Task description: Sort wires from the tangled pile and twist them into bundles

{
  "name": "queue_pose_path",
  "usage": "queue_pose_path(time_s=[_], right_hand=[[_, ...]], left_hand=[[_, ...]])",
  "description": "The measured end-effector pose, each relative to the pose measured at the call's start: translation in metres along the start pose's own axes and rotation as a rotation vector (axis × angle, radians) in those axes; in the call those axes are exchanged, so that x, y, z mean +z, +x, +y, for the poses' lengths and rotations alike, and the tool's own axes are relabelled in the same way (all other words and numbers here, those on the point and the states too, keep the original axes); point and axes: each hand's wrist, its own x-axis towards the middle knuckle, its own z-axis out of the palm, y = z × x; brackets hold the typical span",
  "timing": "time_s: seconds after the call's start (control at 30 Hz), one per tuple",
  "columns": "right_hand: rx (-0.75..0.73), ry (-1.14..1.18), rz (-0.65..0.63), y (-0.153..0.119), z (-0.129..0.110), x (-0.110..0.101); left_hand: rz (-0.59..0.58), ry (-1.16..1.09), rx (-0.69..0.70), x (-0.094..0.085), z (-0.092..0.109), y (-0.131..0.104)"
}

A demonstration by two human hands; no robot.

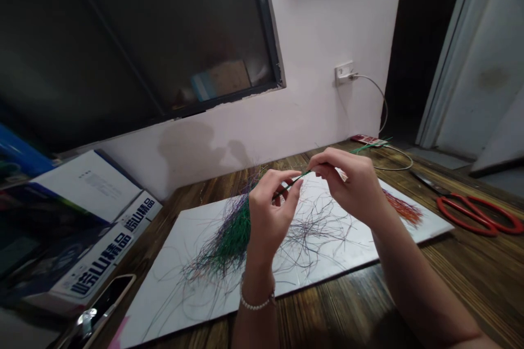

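My left hand [270, 207], with a beaded bracelet at its wrist, is closed in a pinch on thin green wire-like strands [304, 174]. The same strands are pinched between the thumb and fingers of my right hand [354, 181], fingertips close to those of the left. Green ends stick out beyond the right hand toward the back right. Below the hands lies a white board [172, 262]. On it, partly hidden by my left hand, rests a thick bundle of green and purple strands [233, 234]. Loose dark strands [315, 229] are scattered to its right.
Red-handled scissors [477, 212] lie at the right, beside orange-red strands [405, 208] on the board. A phone [108, 297] and printed boxes [102, 251] are at the left. A cable [385, 103] runs from the wall socket [344, 73] to the wooden table [327, 316].
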Motion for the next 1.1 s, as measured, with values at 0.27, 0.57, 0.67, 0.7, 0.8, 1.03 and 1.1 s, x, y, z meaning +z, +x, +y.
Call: queue_pose_path(time_s=[0.27, 0.57, 0.67, 0.7, 0.8, 1.03, 1.1], right_hand=[[-0.077, 0.023, -0.045, 0.000, -0.001, 0.001], [-0.123, 0.079, -0.084, -0.001, -0.001, 0.003], [-0.074, 0.086, -0.061, 0.000, -0.001, 0.002], [-0.061, 0.088, -0.058, 0.000, -0.001, 0.002], [-0.029, 0.091, -0.056, 0.001, -0.001, 0.002], [0.037, 0.142, -0.050, 0.001, -0.001, 0.000], [0.045, 0.164, -0.050, 0.001, -0.002, -0.001]], left_hand=[[0.035, 0.027, 0.051, 0.004, 0.003, 0.000], [-0.292, -0.146, -0.114, -0.012, -0.002, 0.001], [-0.258, -0.035, 0.021, -0.013, -0.004, 0.002], [-0.216, 0.023, 0.087, -0.013, -0.005, 0.003], [-0.044, 0.211, 0.278, -0.008, -0.009, 0.004], [0.206, 0.416, 0.553, 0.001, -0.019, 0.001], [0.233, 0.390, 0.587, 0.001, -0.019, 0.001]])
